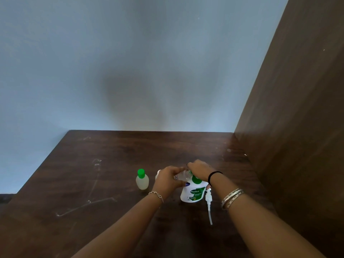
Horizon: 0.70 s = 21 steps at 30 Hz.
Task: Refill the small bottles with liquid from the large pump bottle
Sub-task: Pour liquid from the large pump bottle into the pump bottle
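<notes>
We see the big bottle (193,192) standing on the desk (93,183), its pump (208,202) off and lying just beside it at 3 o'clock. Above its mouth, our left hand (167,180) grasps a small clear bottle (183,176), tilted on its side, fingers wrapped round it. Our right hand (200,169) grips that bottle's top end, fingers clenched over it. A capped small bottle (142,180) stands upright at 9 o'clock of the hands.
</notes>
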### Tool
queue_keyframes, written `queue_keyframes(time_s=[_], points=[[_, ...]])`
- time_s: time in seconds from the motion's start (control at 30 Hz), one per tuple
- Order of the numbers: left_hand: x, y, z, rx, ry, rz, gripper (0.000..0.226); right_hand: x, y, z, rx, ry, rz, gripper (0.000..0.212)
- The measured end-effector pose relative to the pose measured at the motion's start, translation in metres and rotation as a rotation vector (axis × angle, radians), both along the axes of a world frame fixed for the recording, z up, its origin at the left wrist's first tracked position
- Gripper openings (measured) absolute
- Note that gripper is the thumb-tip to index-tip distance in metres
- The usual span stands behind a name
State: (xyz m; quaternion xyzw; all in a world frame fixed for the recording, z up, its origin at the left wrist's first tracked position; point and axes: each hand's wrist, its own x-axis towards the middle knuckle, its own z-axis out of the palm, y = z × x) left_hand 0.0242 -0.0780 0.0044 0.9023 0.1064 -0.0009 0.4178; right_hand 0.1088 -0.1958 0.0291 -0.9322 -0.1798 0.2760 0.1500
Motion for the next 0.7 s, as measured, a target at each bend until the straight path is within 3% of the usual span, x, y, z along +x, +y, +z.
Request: queue_keyframes(time_s=[0.13,0.33,0.53,0.7], points=[[0.001,0.000,0.002,-0.012,-0.018,0.002,0.058,0.001,0.000,0.009,0.054,0.086,-0.007,0.031],[0.000,0.001,-0.002,-0.003,0.018,0.002,0.059,0.000,0.001,-0.009,0.164,-0.001,-0.193,0.023],[0.002,0.001,0.001,-0.002,-0.025,0.006,0.058,0.000,-0.001,0.009,0.148,0.140,-0.127,0.029],[0.002,0.002,-0.003,0.006,-0.010,0.011,0.058,0.004,0.000,-0.012,0.107,-0.002,-0.131,0.025]])
